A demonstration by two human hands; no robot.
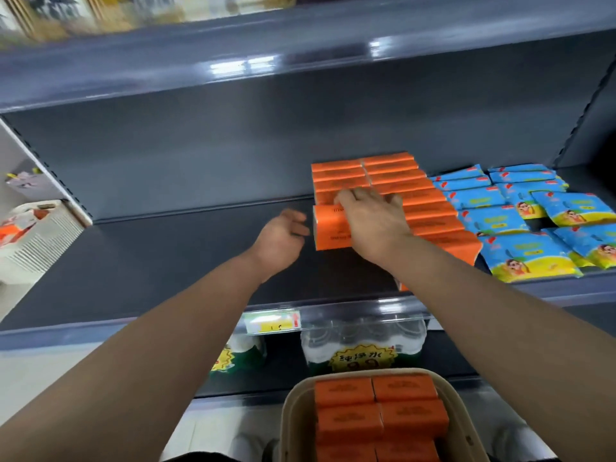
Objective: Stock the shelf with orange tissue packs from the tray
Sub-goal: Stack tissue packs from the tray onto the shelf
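Two rows of orange tissue packs (393,176) stand on the dark grey shelf (160,258), right of its middle. At the front of the left row, my right hand (373,218) grips one orange pack (330,230) from above, its fingers curled over the top edge. Just left of that pack, my left hand (281,240) hovers with loosely curled fingers and holds nothing. Below, at the bottom of the view, a beige tray (293,415) holds several more orange packs (376,411).
Blue and yellow packs (520,221) fill the right end of the shelf, touching the orange rows. The shelf's left half is bare. Bottled water (360,341) with yellow price signs sits on the shelf below. A white crate (43,241) stands at far left.
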